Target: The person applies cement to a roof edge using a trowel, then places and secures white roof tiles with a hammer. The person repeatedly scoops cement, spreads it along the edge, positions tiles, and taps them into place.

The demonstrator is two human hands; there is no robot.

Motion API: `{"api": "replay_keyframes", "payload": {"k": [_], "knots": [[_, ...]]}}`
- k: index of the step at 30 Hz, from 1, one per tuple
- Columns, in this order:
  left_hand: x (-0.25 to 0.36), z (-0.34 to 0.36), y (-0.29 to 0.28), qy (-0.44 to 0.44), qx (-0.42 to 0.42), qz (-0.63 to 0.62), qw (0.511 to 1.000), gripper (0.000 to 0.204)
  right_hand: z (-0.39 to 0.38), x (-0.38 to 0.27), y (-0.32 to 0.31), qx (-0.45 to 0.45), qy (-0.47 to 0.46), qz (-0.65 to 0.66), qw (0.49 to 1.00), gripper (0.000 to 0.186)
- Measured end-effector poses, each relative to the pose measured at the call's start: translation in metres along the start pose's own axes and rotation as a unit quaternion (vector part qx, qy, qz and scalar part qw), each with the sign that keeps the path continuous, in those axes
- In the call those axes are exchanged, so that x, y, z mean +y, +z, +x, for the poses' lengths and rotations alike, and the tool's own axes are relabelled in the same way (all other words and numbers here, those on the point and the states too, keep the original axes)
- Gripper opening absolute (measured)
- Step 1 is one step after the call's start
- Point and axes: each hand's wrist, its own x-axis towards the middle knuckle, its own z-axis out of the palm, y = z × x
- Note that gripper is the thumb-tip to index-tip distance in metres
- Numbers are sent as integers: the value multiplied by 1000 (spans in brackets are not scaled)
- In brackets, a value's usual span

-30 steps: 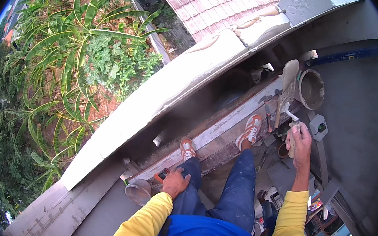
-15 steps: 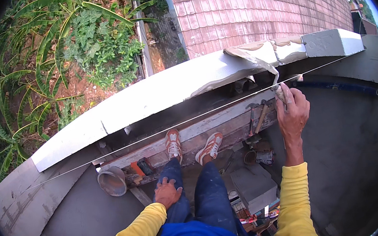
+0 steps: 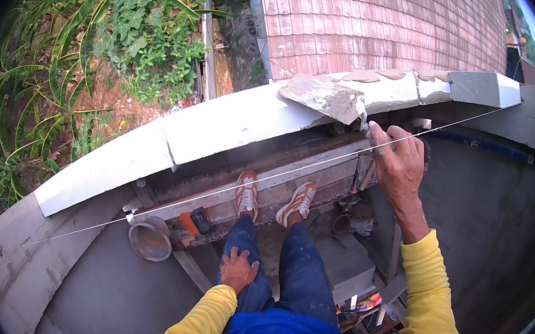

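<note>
My right hand is closed round the handle of a trowel. The blade's broad, mortar-smeared face shows, lying over the top and near side of a white block wall. Grey mortar sits in patches on the block top just right of the blade. My fingers hide most of the handle. My left hand rests on my left thigh, fingers spread, holding nothing. A taut white string runs along the near side of the wall and passes by my right hand.
My feet stand on a wooden plank below the wall. On it lie an orange-and-black object and a partly hidden hammer; a bucket hangs at its left. A blue level is at right, a tiled roof beyond.
The trowel has moved left along the wall, and its blade has turned from nearly edge-on to broad face. My right hand is slightly lower and further left. My left hand stays on my thigh.
</note>
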Motion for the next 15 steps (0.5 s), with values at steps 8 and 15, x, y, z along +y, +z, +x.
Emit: {"api": "replay_keyframes", "payload": {"k": [8,15], "knots": [[-16,-6,3,0,17,-44,999,62,27,-84,1,-82,-28,31,996,58],[-28,-9,3,0,23,-67,997,63,68,-159,1,-106,-56,46,992,54]]}}
